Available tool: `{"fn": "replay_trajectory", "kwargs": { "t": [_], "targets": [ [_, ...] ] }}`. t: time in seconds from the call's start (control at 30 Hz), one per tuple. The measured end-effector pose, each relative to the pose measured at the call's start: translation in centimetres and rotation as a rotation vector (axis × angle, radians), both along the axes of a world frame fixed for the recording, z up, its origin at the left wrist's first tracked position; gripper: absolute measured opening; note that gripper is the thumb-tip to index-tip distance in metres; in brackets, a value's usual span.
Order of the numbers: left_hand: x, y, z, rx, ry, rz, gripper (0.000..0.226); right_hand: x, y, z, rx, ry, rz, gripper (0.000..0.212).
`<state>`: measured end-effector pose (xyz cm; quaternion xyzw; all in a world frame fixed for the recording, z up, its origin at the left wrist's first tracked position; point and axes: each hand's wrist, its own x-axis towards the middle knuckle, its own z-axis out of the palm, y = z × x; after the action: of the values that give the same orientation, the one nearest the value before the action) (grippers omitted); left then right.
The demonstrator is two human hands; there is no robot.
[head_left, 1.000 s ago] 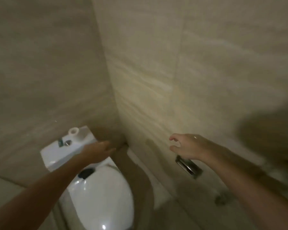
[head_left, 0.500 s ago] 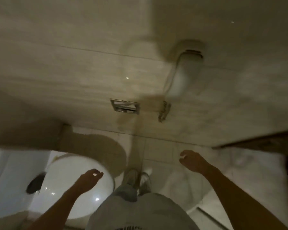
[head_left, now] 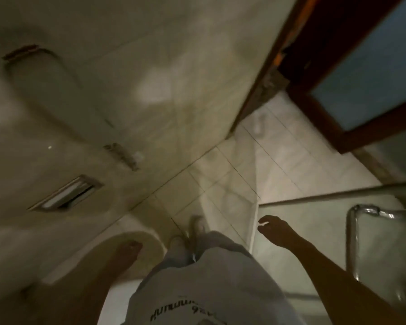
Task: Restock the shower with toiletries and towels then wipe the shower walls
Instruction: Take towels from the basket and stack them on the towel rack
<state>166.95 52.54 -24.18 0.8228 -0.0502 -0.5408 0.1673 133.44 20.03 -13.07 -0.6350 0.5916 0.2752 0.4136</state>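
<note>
Shower glass fills the lower right corner, cut off by the frame's right and bottom edges. A chrome handle runs down it, and what lies behind the pane cannot be made out. The right hand hangs in front of the glass near its left edge, fingers loosely curled and apart, holding nothing. The left hand hangs over the toilet lid and is too smeared to tell how its fingers lie. On the tiled wall, a recessed metal holder and a pale oblong fixture are blurred. A wooden door stands at the upper right, partly out of view.
</note>
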Motion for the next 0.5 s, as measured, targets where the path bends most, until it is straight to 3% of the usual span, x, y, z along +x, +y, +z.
{"fn": "replay_trajectory", "kwargs": {
  "t": [0.23,0.5],
  "targets": [
    [2.0,-16.0,6.6,-0.114,-0.017,-0.223,0.016,-5.4,4.6,-2.9,0.078,0.021,-0.281,0.036],
    [5.2,-32.2,6.5,-0.156,-0.080,-0.383,0.020,-7.1,1.7,-6.5,0.165,0.057,-0.503,0.034]
  ]
}}
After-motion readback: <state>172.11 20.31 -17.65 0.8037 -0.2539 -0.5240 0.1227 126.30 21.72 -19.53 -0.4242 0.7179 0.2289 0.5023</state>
